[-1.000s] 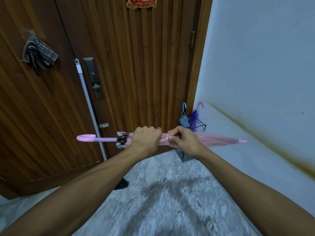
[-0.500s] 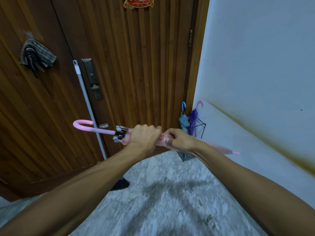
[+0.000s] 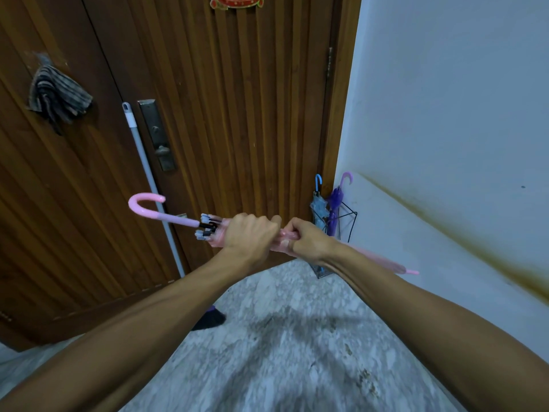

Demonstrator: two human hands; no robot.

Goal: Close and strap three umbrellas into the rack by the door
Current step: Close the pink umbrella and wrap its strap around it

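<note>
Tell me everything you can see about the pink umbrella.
The pink umbrella is closed, its translucent pink canopy gathered round the shaft. It has a pale pink hooked handle, white-and-black rib tips bunched near the handle, and a small pink tip. It is held in the air, tilted, handle up-left, tip down-right towards the wall. The left hand and right hand both grip its canopy.

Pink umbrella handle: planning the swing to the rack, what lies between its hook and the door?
Head view: the grey broom pole leans on the wooden door, just behind the pink hooked handle.
</note>
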